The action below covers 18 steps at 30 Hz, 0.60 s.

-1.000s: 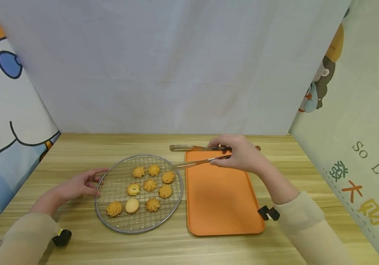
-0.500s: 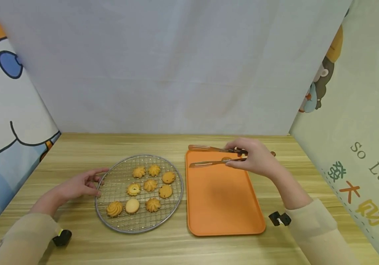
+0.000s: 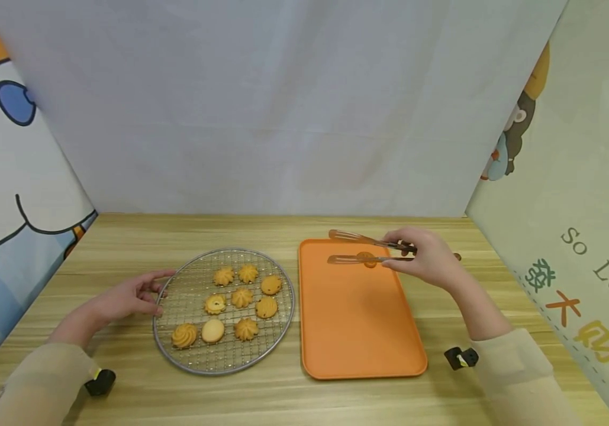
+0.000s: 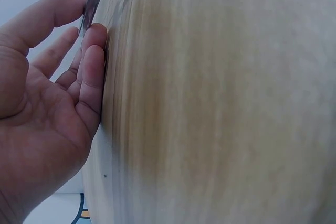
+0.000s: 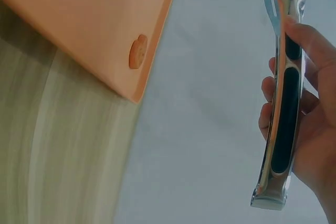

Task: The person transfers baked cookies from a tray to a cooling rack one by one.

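My right hand [image 3: 425, 255] grips metal tongs [image 5: 286, 114] with dark handle inserts, their two arms spread with nothing between the tips. The tongs hang over the back of an orange tray [image 3: 354, 331]. A round cookie [image 5: 138, 52] lies in that tray near its back edge, partly behind the lower tong arm in the head view. On the left, my left hand [image 3: 128, 299] holds the rim of a round wire cooling rack [image 3: 213, 373], thumb and fingers at the metal edge [image 4: 94, 1]. Several cookies [image 3: 241, 297] lie on the rack, some piped, some flat and round.
The rack and tray stand side by side on a wooden table [image 3: 240, 402], a narrow gap between them. A pale cloth backdrop [image 3: 283, 106] rises behind, with printed panels on both sides. Black wrist cameras [image 3: 461, 358] sit on the sleeves.
My right hand has moved right with the tongs, from beside the rack to over the tray's back. The cookie on the tray has come into clearer view. My left hand stays put.
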### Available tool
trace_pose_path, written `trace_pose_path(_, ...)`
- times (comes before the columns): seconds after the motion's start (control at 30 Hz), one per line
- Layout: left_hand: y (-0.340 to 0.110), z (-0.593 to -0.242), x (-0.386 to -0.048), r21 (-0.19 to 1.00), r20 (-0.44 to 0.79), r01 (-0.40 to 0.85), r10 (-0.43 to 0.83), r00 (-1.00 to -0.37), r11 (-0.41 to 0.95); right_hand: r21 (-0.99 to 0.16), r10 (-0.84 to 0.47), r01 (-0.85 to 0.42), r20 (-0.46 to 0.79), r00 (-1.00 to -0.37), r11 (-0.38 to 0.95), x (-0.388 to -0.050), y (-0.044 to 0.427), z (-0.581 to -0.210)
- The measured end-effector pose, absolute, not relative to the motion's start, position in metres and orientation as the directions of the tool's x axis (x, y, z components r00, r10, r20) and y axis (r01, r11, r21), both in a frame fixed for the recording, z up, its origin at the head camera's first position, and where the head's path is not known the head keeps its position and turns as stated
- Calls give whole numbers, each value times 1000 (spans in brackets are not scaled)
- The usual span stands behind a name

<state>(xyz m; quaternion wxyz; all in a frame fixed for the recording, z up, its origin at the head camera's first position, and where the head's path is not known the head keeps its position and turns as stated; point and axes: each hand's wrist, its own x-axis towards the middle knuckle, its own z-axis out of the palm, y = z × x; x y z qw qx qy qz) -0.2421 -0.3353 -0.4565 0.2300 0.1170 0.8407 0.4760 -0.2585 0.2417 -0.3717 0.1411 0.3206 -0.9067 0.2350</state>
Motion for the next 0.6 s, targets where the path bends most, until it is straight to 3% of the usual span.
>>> trace_pose_path(0.6, -337, -460, -243, 860, -266, -11, 429, -863, 510, -413, -391, -482, 288, -874, 773, -271, 266, -402)
